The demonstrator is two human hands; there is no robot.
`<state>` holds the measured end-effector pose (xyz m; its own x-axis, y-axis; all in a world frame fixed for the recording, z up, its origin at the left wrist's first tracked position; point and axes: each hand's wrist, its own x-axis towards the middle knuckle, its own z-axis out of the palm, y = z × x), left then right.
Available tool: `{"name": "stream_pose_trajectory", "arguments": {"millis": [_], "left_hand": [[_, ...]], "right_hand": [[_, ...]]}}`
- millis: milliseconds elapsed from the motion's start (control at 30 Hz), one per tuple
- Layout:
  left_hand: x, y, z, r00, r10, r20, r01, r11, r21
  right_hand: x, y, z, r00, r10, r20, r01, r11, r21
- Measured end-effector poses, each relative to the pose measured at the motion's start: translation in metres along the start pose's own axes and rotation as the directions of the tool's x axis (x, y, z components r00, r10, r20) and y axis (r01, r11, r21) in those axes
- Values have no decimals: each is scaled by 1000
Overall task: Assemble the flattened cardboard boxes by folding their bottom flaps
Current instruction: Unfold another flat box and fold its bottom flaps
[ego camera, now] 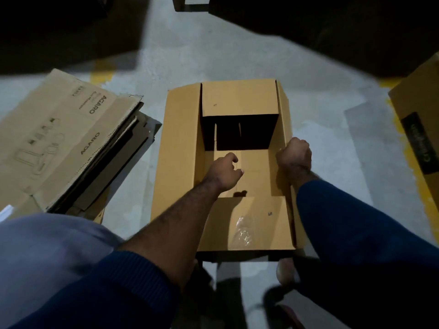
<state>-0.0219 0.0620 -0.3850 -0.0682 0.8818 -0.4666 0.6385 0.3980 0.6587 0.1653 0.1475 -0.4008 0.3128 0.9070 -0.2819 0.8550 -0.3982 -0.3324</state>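
An opened-up brown cardboard box (180, 143) stands on the grey floor right in front of me, its flaps spread. The far flap and the near flap are folded inward, and a dark gap shows between them. My left hand (224, 170) reaches down inside the box with its fingers loosely curled over the inner cardboard panels, holding nothing. My right hand (295, 154) grips the right side flap at its edge. A scrap of clear tape sticks to the near flap.
A stack of flattened printed cardboard boxes (64, 138) lies on the floor to the left. Another brown box (418, 110) with a dark label sits at the right edge. Yellow floor markings run behind and to the right. Dark shapes fill the background.
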Motion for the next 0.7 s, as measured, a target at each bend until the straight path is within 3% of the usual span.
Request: {"name": "stream_pose_trajectory", "arguments": {"millis": [200,500,700], "left_hand": [[20,-4,3,1000,7,-21,-8,999,-35],[54,10,-7,995,81,-61,-86,993,-80],[76,12,-19,992,101,-77,-108,990,-94]], "right_hand": [[11,4,4,998,58,-12,-57,996,71],[39,-22,-7,983,-143,-114,134,988,-82],[90,-67,-25,986,-170,0,169,982,-81]]}}
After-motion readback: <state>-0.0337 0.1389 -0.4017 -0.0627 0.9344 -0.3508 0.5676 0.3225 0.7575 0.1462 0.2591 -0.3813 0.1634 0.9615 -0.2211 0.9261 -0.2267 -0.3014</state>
